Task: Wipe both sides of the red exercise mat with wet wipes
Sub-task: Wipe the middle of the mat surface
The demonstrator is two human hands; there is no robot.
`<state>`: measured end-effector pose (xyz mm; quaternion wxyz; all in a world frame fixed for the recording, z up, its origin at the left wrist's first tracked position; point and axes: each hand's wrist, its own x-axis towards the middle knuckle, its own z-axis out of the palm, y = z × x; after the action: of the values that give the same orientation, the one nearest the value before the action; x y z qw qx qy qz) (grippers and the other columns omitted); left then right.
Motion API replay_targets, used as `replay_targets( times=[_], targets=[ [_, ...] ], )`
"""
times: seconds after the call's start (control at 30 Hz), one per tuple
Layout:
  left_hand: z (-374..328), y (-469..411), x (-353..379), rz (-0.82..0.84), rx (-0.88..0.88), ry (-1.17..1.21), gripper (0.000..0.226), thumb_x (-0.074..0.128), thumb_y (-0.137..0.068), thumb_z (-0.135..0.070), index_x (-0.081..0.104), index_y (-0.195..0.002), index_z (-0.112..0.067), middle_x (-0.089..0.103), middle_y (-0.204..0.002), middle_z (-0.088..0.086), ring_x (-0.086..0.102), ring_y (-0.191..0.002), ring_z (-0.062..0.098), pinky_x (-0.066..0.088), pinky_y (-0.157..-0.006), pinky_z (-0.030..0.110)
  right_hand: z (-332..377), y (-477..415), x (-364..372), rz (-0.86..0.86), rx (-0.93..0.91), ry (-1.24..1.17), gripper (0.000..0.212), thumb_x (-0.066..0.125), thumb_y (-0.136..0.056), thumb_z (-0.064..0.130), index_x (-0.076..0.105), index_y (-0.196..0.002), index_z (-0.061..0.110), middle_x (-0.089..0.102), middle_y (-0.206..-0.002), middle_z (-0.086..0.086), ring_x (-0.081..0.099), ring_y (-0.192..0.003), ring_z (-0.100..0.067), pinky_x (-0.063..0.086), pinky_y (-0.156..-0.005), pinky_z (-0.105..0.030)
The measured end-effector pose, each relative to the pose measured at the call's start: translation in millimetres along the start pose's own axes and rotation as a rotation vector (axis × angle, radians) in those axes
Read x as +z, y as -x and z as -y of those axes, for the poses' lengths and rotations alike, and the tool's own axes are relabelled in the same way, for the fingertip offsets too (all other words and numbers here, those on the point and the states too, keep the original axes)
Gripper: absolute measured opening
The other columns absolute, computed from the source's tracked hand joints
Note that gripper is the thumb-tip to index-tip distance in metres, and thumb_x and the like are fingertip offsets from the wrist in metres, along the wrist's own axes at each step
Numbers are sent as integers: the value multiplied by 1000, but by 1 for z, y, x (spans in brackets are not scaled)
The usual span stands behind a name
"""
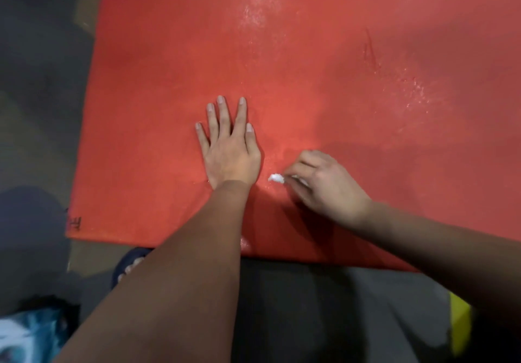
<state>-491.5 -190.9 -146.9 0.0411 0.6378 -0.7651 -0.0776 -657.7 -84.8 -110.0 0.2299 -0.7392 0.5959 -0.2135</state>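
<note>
Right grip (324, 182) pinches a balled wet wipe (275, 178) onto the red exercise mat (338, 67). We press our left grip (229, 148) flat, fingers straight, probably to steady it

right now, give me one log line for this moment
left hand flat on red mat | right hand pinching white wipe against mat | wet sheen farther up | stage: wiping upward face

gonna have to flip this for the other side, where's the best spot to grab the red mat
The red mat lies flat, so only its rim offers a hold. Probably the near left corner: it is bare, clear of the left hand pressing flat and the right hand pinching the wipe. Come from the near side, fingers under, thumb on top.
</note>
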Motion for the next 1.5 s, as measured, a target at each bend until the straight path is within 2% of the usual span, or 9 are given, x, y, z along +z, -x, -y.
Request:
replay_targets(
  times=[0.17, 0.37, 0.5, 0.6, 0.77, 1.03, 1.2, 1.4, 1.5],
  targets=[
    [-1, 0, -2, -19, -5, 5, 57, 24, -105, -40, 23, -162, -36, 12, -172, 1, 4, -159, 24, 3, -127, 52, 30, 45, 5, 314, -270, -151, 35, 45, -108, 34, 65, -87, 14, 56, -88, -4, 54, -80, -27, 47, -74, -42],
    [-1, 0, 0, -32, -7, 1, 56, 27, -105, -39, 24, -162, -35, 13, -171, 2, 5, -159, 24, 3, -127, 52, 19, 35, 4, 160, -157, -131, 48, 38, -108, 43, 67, -88, 10, 56, -85, -7, 55, -78, -30, 46, -73, -42],
    [-2, 0, -2, -27, -14, 6, 57, 26, -105, -39, 23, -162, -35, 12, -172, 2, 3, -159, 23, 3, -127, 52, 32, 75, 11, 339, -292, -112, 19, 52, -105, 27, 64, -92, 18, 54, -90, -1, 53, -82, -23, 46, -74, -40],
    [-2, 0, -1, -25, -16, 11, 57, 25, -105, -39, 23, -162, -35, 11, -172, 2, 3, -159, 23, 3, -127, 52, 22, 83, 2, 380, -372, -97, 26, 44, -109, 31, 65, -97, 20, 53, -91, 1, 51, -84, -19, 44, -76, -35],
    [-1, -1, -1, -33, -15, 18, 57, 26, -105, -39, 23, -162, -35, 11, -172, 3, 3, -159, 23, 4, -127, 53, -4, 53, -9, 245, -254, -103, 49, 33, -110, 39, 70, -99, 10, 57, -90, -5, 56, -83, -28, 46, -77, -41],
    [-2, 0, 0, -50, -19, 14, 57, 27, -105, -39, 24, -162, -35, 13, -171, 2, 4, -159, 23, 3, -127, 52, -34, -2, -16, 36, -91, 22, 25, 53, -101, 27, 69, -93, 11, 56, -86, -5, 57, -80, -27, 44, -78, -38],
    [-3, 1, 0, -65, -21, 34, 57, 29, -105, -39, 27, -161, -34, 15, -171, 2, 5, -159, 22, 4, -127, 52, -17, 3, -19, 286, -414, 45, 35, 40, -108, 31, 62, -90, 10, 50, -85, -6, 45, -78, -24, 37, -75, -38],
    [-3, 0, -1, -50, -24, 40, 57, 29, -104, -40, 25, -161, -36, 12, -172, 1, 3, -159, 21, 2, -128, 51, -79, -83, -46, -160, -8, 119, 16, 56, -91, 16, 67, -86, 6, 57, -82, -17, 58, -74, -40, 50, -67, -49],
    [-2, 1, -1, -46, -23, 51, 58, 29, -104, -40, 25, -161, -36, 12, -172, 2, 2, -159, 21, 2, -127, 52, -72, -71, -41, -63, -173, 52, 16, 58, -95, 15, 69, -88, 5, 59, -83, -15, 57, -75, -36, 47, -72, -43]
  ],
)
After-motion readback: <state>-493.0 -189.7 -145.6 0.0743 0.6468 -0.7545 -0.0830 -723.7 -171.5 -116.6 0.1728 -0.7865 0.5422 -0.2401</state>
